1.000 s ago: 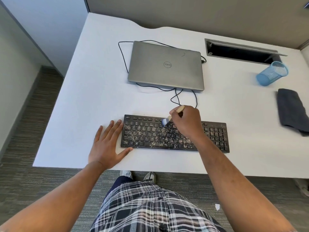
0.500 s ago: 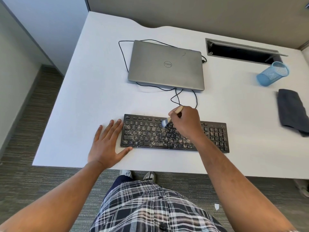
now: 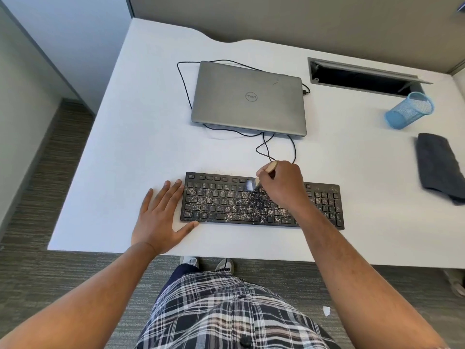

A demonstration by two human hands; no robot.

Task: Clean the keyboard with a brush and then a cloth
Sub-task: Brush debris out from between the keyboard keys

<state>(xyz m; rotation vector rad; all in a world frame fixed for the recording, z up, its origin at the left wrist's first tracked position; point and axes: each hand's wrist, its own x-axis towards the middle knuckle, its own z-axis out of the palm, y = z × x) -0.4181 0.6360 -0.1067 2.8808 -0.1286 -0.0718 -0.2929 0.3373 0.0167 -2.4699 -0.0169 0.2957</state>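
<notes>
2 hands: right hand (image 3: 280,183) grips wooden brush (image 3: 270,168) over speckled black keyboard (image 3: 226,201); left hand (image 3: 161,219) lies flat, spread.

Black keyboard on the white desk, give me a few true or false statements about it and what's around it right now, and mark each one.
1. The right hand holds a small wooden-handled brush over the black keyboard. True.
2. The black keyboard is free of debris. False: pale specks cover many of its keys.
3. The left hand grips the dark grey cloth. False: it lies flat on the white desk at the keyboard's left end, and the cloth lies apart, far to the right.
4. The grey laptop is closed. True.
5. The blue mesh pen cup lies between laptop and keyboard. False: it lies right of the laptop, beyond the cloth.
</notes>
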